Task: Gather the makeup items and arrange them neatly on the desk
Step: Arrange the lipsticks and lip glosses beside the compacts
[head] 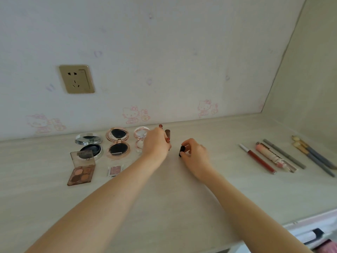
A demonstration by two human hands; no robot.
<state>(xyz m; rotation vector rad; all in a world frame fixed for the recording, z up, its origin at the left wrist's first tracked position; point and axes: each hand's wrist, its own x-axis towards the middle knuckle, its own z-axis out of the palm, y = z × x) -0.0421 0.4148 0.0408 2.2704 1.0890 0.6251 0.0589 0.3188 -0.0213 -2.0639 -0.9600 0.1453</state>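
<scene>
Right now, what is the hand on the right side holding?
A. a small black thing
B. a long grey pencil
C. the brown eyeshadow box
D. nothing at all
A: the right hand has its fingers curled round a small black item, standing on the desk, while the grey pencil and the eyeshadow palette lie untouched.

Left hand (156,143) covering most of the lipsticks (167,136) and the clear compact (141,137) at its nine o'clock. Black tube (182,151) half hidden under right-hand fingers (187,145). Brush handles (317,157) cut off at three o'clock. Dark object (318,233) at five o'clock unidentifiable.
</scene>
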